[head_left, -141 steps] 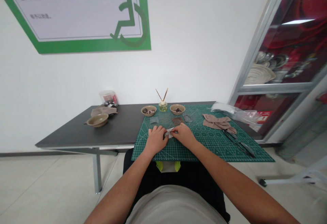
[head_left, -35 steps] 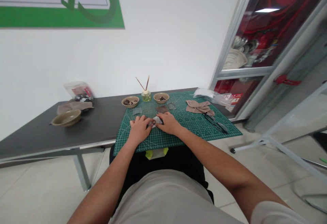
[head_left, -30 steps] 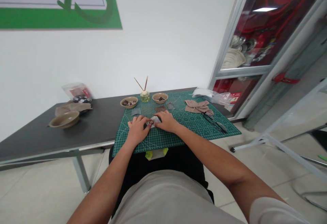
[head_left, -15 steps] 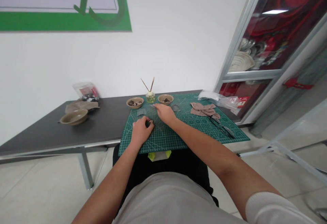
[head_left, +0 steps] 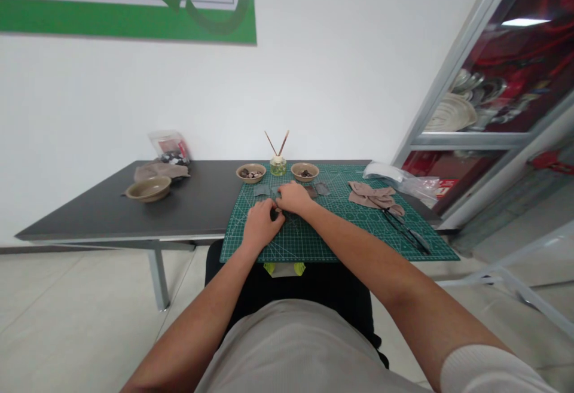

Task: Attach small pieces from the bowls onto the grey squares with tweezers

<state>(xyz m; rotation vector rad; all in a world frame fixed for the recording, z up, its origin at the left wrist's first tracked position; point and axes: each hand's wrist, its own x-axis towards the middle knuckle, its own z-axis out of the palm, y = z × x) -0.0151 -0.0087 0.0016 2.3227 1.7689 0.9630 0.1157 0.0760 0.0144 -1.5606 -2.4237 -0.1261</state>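
Sitting at the far left of the dark tabletop (head_left: pixel 89 201), a clear bag (head_left: pixel 167 143) stands behind a rumpled brown cloth (head_left: pixel 155 170), with a tan bowl (head_left: pixel 149 192) nearer. Next comes the green mat (head_left: pixel 291 246): at its far left edge, a bowl of stones (head_left: pixel 251 180), then a grey patch (head_left: pixel 262 190). Nearer, the left hand (head_left: pixel 261 224) curls its fingers, pinching a small pale piece (head_left: pixel 278 210), mostly hidden. Beyond stands a bottle with two sticks (head_left: pixel 278 167). The right hand (head_left: pixel 293 196) meets the left at that piece, fingers bent; whether they grip it, I cannot tell. Farther right lie a second bowl (head_left: pixel 305 179), a brown patch (head_left: pixel 311 191), a mesh-like patch (head_left: pixel 322 188), a crumpled cloth (head_left: pixel 368 194) and black-framed glasses (head_left: pixel 406 231).
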